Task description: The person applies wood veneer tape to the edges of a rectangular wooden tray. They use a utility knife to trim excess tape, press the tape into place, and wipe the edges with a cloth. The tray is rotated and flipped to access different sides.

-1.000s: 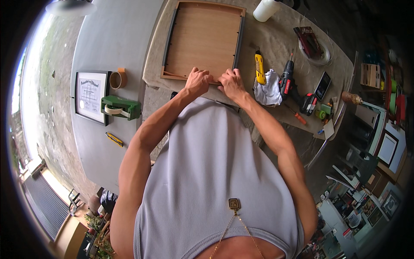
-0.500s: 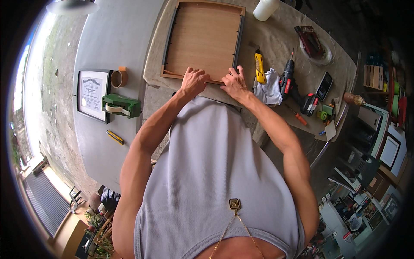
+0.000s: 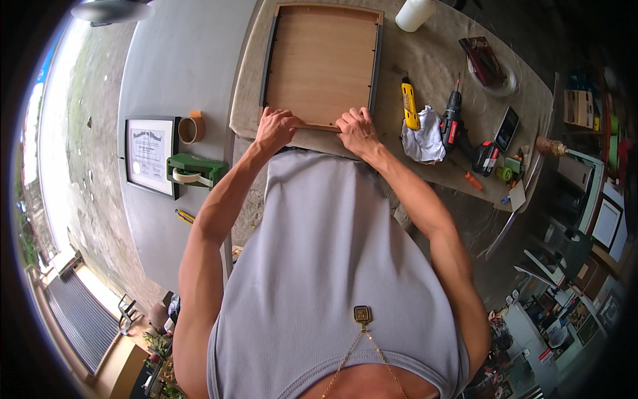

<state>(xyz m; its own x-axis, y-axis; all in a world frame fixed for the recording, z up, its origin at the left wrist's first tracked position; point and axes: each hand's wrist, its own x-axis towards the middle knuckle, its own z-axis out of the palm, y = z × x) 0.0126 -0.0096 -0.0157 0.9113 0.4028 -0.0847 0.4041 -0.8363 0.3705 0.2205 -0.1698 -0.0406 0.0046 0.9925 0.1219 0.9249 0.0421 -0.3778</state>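
Both hands are working the near edge of the picture frame (image 3: 323, 65), which lies face down on the bench (image 3: 438, 66) with its brown backing board up; this looks like the step of seating or freeing that board along the near rail. The next move probably calls for even pressure from both thumbs, kept low so the board does not buckle.

The left hand (image 3: 276, 126) sits at the frame's near left corner, fingers curled and pinching the rail. The right hand (image 3: 357, 128) grips the same rail toward its near right corner, fingers bent over the edge. Both forearms reach straight forward, elbows out.

Just right of the frame lie a yellow knife (image 3: 409, 103), a white rag (image 3: 425, 133) and a drill (image 3: 452, 123). At the bench's far edge stands a white roll (image 3: 415, 13).
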